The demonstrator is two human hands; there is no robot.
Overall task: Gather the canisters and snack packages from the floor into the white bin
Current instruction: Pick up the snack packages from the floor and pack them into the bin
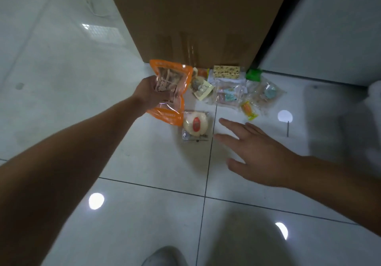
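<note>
- I see the left hand (153, 93) raised, fingers curled round the orange pouch (178, 88), holding it before the box (195, 18).
- Right hand (261, 154) is flat with fingers spread, hovering over the tiles just right of the bun pack (195, 124).
- Other snack packs (226, 89) lie at the box's foot.

Shows two bare forearms (82, 152), with left hand (152, 94) and right hand (259, 154) bare as well. Wears a grey, round-toed shoe (165, 256).
</note>
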